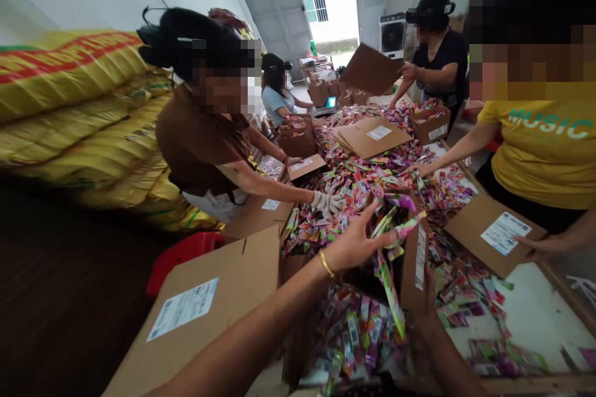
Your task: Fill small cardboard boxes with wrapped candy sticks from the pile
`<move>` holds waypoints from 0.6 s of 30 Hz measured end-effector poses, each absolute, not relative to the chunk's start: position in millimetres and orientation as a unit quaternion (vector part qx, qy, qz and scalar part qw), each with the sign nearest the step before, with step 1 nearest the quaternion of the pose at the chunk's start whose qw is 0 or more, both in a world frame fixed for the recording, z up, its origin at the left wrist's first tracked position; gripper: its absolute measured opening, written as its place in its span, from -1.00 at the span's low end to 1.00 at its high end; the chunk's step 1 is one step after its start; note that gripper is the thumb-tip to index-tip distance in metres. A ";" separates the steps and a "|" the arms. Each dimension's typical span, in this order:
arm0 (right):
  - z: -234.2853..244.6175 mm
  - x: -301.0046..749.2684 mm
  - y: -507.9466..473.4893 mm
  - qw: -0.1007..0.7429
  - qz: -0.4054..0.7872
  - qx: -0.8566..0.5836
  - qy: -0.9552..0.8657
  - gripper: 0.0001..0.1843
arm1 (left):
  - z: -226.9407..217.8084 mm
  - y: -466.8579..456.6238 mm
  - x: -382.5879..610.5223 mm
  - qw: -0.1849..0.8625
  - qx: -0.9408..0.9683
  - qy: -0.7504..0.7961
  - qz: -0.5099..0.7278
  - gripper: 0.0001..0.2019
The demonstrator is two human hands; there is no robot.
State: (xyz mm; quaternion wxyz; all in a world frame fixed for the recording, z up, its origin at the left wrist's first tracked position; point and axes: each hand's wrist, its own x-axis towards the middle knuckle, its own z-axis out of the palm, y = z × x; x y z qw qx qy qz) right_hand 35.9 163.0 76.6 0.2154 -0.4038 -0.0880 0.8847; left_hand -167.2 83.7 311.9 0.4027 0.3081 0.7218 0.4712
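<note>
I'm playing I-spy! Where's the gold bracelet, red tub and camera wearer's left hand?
Gold bracelet (325, 265): head view, its band.
Red tub (176, 259): head view, outer wall.
Left hand (354, 244): head view, its middle.

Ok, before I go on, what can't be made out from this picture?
- Head view: the bottom of the open brown cardboard box, hidden by its walls, the left hand and shiny multicoloured packets.
- Head view: the right hand's fingertips, lost in shadow and blur beside the box.
- Head view: fine print on the white rectangular label at left, too small.
- Head view: the yellow sacks' far ends, cut off by the left edge.
</note>
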 end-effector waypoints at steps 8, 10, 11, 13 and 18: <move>89.2 28.9 145.8 0.275 0.886 -0.366 -0.070 -0.25 | 321.7 82.8 -173.0 0.333 0.423 0.701 0.468 -0.40; 91.6 28.9 144.0 0.270 0.881 -0.383 -0.066 -0.28 | 323.8 82.8 -169.1 0.319 0.458 0.697 0.449 -0.41; 93.1 29.8 143.9 0.264 0.881 -0.389 -0.062 -0.28 | 325.2 81.6 -166.1 0.315 0.461 0.700 0.445 -0.40; 96.0 31.6 144.5 0.260 0.883 -0.386 -0.056 -0.29 | 325.9 77.6 -158.9 0.316 0.476 0.703 0.424 -0.36; 94.1 33.1 147.2 0.287 0.866 -0.407 -0.049 -0.37 | 314.6 70.8 -149.6 0.323 0.556 0.689 0.335 -0.88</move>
